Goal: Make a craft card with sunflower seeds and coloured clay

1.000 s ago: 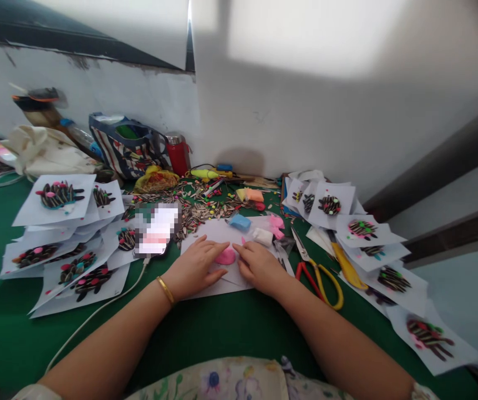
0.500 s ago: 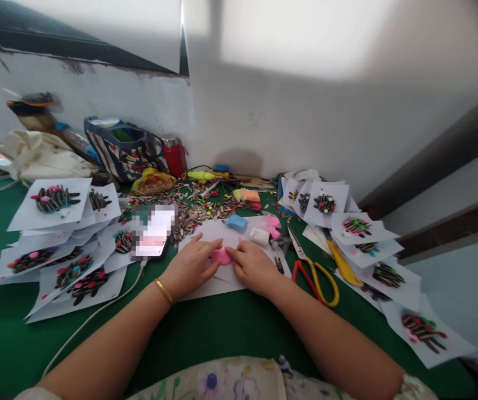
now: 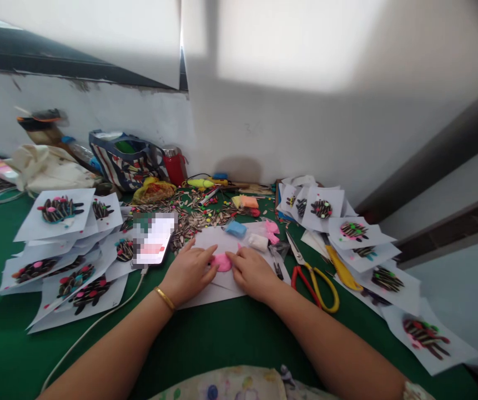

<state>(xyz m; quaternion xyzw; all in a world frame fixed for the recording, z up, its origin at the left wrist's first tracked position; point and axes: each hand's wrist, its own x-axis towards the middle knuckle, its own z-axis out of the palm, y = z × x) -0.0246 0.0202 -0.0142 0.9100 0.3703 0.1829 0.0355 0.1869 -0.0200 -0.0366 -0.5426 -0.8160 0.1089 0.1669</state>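
Observation:
A flat, rounded piece of pink modelling clay (image 3: 222, 263) lies on white paper (image 3: 197, 300) in front of me. My left hand (image 3: 191, 269) has its thumb and index finger at the clay's left edge, the other fingers spread over the paper. At the right edge, the curled fingers of my right hand (image 3: 253, 271) press against the same clay. Just beyond the hands are a blue clay packet (image 3: 236, 229), a white clay packet (image 3: 258, 241) and more pink clay (image 3: 271, 230).
Scissors (image 3: 313, 280) and a yellow-handled tool (image 3: 342, 266) lie to the right. Papers with seed-and-clay figures are stacked left (image 3: 55, 214) and right (image 3: 359, 230). A phone (image 3: 153, 239) with a cable lies left. Behind are scattered seeds (image 3: 189, 225), a bag (image 3: 126, 161) and a red flask (image 3: 174, 166).
The whole scene sits slightly lower in the picture as the head view tilts up. Both hands stay at the pink clay, with only small finger shifts around its edges.

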